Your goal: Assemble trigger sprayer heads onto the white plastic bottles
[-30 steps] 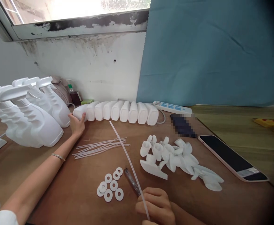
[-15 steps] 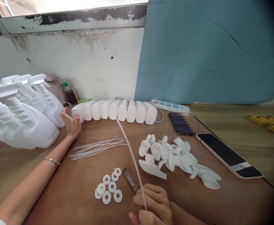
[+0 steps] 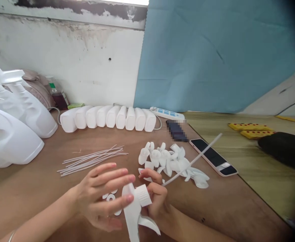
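Observation:
A white trigger spray head point(image 3: 132, 215) with a ribbed collar is in front of me, tilted, its trigger pointing down to the right. My right hand point(image 3: 159, 198) closes around it near the collar, fingers bent. From behind those fingers a thin white tube point(image 3: 194, 159) sticks out to the upper right; its joint with the head is hidden. My left hand point(image 3: 104, 195) is open with fingers spread, its fingertips overlapping or touching the spray head. White ring washers point(image 3: 111, 198) lie partly hidden beneath my left hand.
Loose tubes point(image 3: 92, 160) lie at left centre, and a pile of white spray heads point(image 3: 176, 161) at right. White bottles point(image 3: 121, 117) lie in a row along the wall; filled-out spray bottles point(image 3: 18, 134) stand left. A phone point(image 3: 213, 156) and power strip point(image 3: 167, 113) are farther right.
My left hand has come from the bottles to the front centre and opened out. My right hand has risen and turned, bringing the spray head into view. The tube now points up right.

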`<state>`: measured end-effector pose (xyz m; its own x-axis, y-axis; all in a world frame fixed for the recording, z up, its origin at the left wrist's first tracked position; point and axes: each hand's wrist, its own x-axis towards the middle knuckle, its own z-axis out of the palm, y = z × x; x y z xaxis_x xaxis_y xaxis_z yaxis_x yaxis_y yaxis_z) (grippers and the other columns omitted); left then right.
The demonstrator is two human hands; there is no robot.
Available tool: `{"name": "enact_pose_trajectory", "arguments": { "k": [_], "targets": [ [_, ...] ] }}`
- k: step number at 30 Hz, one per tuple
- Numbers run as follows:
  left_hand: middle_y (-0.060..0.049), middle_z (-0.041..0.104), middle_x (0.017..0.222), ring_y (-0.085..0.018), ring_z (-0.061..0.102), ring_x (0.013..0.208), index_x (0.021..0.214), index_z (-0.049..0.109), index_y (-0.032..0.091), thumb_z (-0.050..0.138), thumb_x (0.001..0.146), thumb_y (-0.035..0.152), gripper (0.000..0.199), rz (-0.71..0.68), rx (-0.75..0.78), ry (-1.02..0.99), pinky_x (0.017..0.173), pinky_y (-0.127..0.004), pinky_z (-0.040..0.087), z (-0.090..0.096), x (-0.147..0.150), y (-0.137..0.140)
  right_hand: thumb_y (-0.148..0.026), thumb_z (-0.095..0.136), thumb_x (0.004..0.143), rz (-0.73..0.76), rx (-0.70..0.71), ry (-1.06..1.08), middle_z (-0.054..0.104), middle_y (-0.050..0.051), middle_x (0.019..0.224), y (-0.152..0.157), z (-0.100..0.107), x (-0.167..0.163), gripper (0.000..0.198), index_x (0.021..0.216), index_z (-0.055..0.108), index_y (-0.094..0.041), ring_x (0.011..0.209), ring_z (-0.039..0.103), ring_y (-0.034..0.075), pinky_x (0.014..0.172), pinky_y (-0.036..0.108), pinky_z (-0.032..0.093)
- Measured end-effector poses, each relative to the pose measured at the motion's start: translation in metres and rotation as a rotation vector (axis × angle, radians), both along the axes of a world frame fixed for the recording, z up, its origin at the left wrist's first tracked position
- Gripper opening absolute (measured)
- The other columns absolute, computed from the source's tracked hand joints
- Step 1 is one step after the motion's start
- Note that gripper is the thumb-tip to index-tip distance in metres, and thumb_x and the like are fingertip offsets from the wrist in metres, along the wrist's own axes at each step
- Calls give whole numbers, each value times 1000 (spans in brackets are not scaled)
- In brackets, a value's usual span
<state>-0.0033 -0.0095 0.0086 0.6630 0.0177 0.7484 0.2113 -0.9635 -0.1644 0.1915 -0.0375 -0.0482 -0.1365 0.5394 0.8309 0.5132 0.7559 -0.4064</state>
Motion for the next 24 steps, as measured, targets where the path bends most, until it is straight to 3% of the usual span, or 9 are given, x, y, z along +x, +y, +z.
{"name": "enact_pose_trajectory", "arguments": {
  "k": [3,5,7,10,14,16,19,24],
  "targets": [
    [-11,63,110,-22,51,113,104,58,17,56,76,21,28,-24,7,37,96,-38,37,-5,4,-3,-15,48,75,79,69,-23,40,11,108,0,8,-4,26,96,33,-18,90,49,18,68,34,50],
    [-12,66,102,-22,56,104,106,55,15,55,79,20,28,-78,-166,9,92,-37,40,-5,3,-4,-13,46,73,129,85,-69,41,10,101,-2,17,-4,29,99,33,-17,94,48,21,70,35,48],
    [-9,67,87,-19,61,82,101,54,15,55,80,27,24,-143,-489,-62,80,-33,45,-4,0,-4,-14,44,71,219,68,-145,42,8,94,-3,26,-3,32,102,34,-15,95,48,22,71,35,47],
    [-1,56,65,-11,50,54,82,54,16,50,84,32,17,-132,-1107,-146,54,-23,41,-3,-8,-8,-19,40,75,349,1,-222,47,10,96,-2,40,0,34,108,36,-12,89,51,22,71,36,45],
    [-2,54,76,-11,48,61,94,51,17,50,83,39,25,-81,-1729,-158,52,-20,37,-9,-10,-19,-20,36,87,360,-63,-196,58,10,93,0,46,2,15,99,44,-15,77,53,18,70,35,45],
    [-1,54,80,-11,48,66,96,47,18,61,75,41,34,-166,-1859,-213,56,-20,37,-13,-6,-24,-19,39,89,360,-74,-178,61,9,88,0,46,1,9,90,47,-16,75,54,16,69,33,46],
    [0,56,75,-10,48,67,85,43,18,73,63,32,40,-264,-1914,-234,60,-20,38,-13,2,-26,-19,45,88,391,-51,-144,63,8,80,-1,44,-2,9,85,52,-15,73,56,14,67,28,48],
    [1,55,70,-8,47,58,79,41,16,70,68,24,32,-306,-2099,-227,54,-21,42,-4,3,-24,-15,48,86,400,1,-120,67,9,76,-4,45,-9,11,79,57,-13,71,60,14,65,25,51]
  ]
}}
